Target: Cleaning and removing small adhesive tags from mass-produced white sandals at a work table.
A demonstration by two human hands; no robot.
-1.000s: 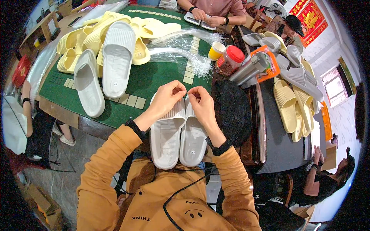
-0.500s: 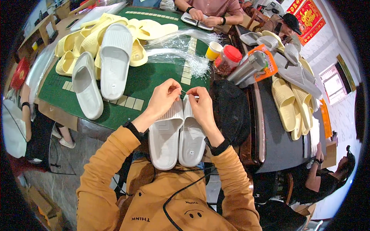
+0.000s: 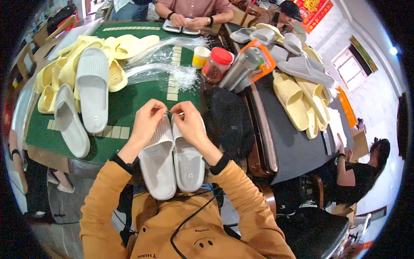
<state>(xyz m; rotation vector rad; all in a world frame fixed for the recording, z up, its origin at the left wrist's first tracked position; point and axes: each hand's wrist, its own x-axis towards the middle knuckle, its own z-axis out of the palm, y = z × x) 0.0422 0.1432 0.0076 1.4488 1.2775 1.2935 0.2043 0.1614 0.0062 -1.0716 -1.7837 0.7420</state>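
Pale grey ribbed slippers [image 3: 172, 159] against orange sleeves [image 3: 103, 194]. Dark green table [image 3: 129, 95] with cream tile strips [image 3: 174, 80]. Pale yellow slippers [image 3: 64, 69] heaped. Red-lidded jar [image 3: 217, 62], yellow cup [image 3: 199, 57], black bag [image 3: 226, 123].

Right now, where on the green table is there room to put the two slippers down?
Bare green mat lies between the grey slippers on the left and the black bag. Farther back, yellow slippers and clear plastic ties crowd it.
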